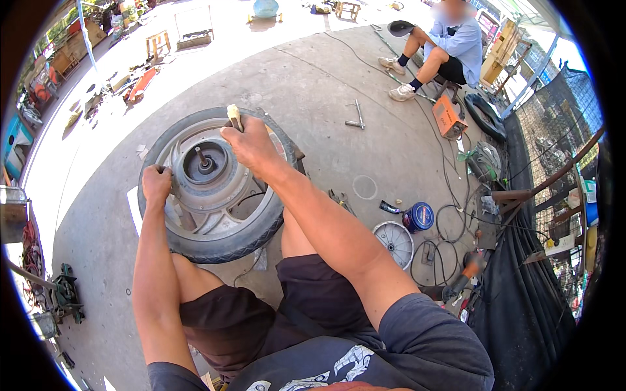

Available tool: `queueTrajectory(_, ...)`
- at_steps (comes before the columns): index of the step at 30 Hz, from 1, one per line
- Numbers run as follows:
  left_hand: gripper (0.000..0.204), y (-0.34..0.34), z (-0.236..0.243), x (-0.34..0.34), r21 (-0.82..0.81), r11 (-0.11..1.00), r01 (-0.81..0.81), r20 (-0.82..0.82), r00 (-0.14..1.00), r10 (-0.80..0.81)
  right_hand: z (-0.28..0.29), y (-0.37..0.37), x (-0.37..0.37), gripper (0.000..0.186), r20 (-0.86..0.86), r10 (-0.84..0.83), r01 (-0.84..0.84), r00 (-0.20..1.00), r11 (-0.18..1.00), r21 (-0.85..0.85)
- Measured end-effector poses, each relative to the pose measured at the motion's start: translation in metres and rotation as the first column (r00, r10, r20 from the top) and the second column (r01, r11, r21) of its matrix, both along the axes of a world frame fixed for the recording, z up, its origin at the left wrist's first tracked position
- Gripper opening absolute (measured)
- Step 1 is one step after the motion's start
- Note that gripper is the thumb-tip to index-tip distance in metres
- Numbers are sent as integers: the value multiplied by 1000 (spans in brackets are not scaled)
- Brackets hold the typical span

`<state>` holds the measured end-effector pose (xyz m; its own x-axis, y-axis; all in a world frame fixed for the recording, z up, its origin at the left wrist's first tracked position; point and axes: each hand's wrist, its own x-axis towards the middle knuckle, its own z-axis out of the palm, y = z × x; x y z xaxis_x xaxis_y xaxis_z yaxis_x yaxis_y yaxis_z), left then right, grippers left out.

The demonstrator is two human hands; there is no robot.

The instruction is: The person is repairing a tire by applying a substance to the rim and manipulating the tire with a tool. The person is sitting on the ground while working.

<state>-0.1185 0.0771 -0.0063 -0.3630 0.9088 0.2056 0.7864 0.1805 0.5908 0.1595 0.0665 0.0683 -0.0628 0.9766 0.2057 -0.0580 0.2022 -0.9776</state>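
Note:
A wheel with a black tyre and a grey metal hub lies in front of my knees, its short axle pointing up from the round recess in the middle. My left hand is closed at the hub's left side; whatever its fingers hold is hidden. Above the far right part of the wheel, my right hand grips a small tool with a pale yellow end that sticks up past the thumb. The rest of that tool is covered by the fist, so its kind does not show.
To the right are pliers, a round metal cover, a blue tub, cables and an angle grinder. A T-shaped wrench lies farther off. A seated person is at the far right, near an orange machine.

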Motion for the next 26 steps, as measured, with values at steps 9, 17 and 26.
queueTrajectory(9,30,0,-1,-6,-6,1000,-28,-9,1000,28,-1,2,-4,18,6,-15,15,1000,1000,-28)
queueTrajectory(17,30,2,-1,-7,-78,992,-96,142,984,106,9,-3,2,15,-16,55,-56,998,993,-99)
queueTrajectory(26,31,0,3,-6,-90,994,-60,135,988,72,6,0,6,14,0,90,-90,996,993,-80)
